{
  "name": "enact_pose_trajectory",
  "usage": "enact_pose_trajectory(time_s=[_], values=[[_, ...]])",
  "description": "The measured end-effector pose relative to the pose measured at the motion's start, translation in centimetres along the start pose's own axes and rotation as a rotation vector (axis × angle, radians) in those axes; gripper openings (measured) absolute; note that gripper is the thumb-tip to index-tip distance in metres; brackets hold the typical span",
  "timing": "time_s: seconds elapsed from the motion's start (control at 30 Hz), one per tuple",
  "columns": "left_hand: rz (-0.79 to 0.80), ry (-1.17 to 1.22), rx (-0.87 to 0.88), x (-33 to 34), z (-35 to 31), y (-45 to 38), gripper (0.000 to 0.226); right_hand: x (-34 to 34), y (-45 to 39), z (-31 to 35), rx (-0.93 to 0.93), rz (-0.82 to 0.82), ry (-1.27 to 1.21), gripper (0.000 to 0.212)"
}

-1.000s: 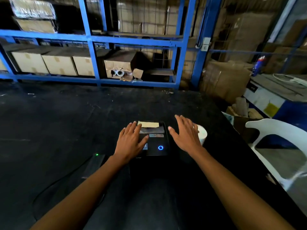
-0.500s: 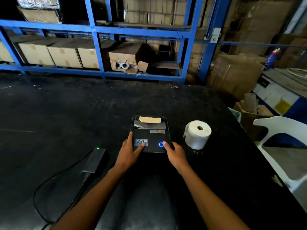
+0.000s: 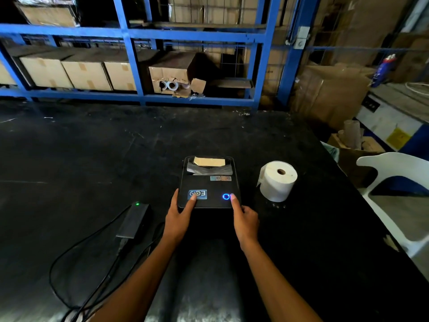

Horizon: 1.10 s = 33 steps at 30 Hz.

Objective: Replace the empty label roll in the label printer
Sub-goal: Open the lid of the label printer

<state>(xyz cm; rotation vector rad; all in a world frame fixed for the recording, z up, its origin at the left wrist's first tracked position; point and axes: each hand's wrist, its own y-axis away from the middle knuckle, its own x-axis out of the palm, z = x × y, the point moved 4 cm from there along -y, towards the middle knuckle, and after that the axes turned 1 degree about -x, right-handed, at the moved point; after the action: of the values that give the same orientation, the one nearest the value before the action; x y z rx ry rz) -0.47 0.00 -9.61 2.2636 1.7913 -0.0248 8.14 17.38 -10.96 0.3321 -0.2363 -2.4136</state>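
Observation:
A black label printer (image 3: 210, 184) lies on the black table (image 3: 92, 159), lid down, with a blue ring light near its front right corner. A brown cardboard strip (image 3: 209, 161) shows in its rear slot. My left hand (image 3: 180, 211) grips the printer's front left corner, thumb on the logo sticker. My right hand (image 3: 245, 217) holds the front right corner, thumb beside the light. A full white label roll (image 3: 277, 181) stands on end just right of the printer.
A black power adapter (image 3: 133, 220) with a green light lies left of the printer, its cables trailing toward me. Blue shelving (image 3: 130, 54) with cardboard boxes runs along the far edge. A white plastic chair (image 3: 394, 194) stands off the table's right edge.
Both hands slid back from lying flat over the printer's top to gripping its front corners. The white roll, earlier hidden behind my right hand, now shows fully.

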Motion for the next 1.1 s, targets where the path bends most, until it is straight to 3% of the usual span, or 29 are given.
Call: enact_pose_trajectory(time_s=[0.07, 0.27, 0.37, 0.6, 0.7, 0.97, 1.1], values=[[0.018, 0.045, -0.016, 0.1, 0.5, 0.0, 0.075, 0.1, 0.3, -0.3, -0.001, 0.026, -0.013, 0.039], [0.031, 0.144, -0.021, 0.7, 1.5, 0.3, 0.088, 0.2, 0.5, -1.0, -0.012, 0.059, -0.04, 0.059], [0.032, 0.18, -0.051, 1.0, 2.4, 0.6, 0.1, 0.2, 0.2, -1.0, 0.002, 0.061, -0.035, 0.058], [0.045, 0.058, 0.038, 0.5, 4.6, 1.5, 0.099, -0.1, -0.4, -1.1, -0.025, 0.089, 0.039, 0.056], [0.035, 0.129, -0.008, 0.5, 4.2, 1.0, 0.103, -0.2, -0.5, -0.9, -0.02, 0.1, 0.055, 0.055], [0.053, 0.236, -0.14, 1.2, 3.4, 0.2, 0.084, -0.2, -0.2, -0.5, -0.024, 0.118, 0.065, 0.035], [0.042, 0.249, -0.157, 1.3, 3.3, 0.0, 0.078, -0.2, -0.3, -0.5, -0.018, 0.109, 0.085, 0.043]])
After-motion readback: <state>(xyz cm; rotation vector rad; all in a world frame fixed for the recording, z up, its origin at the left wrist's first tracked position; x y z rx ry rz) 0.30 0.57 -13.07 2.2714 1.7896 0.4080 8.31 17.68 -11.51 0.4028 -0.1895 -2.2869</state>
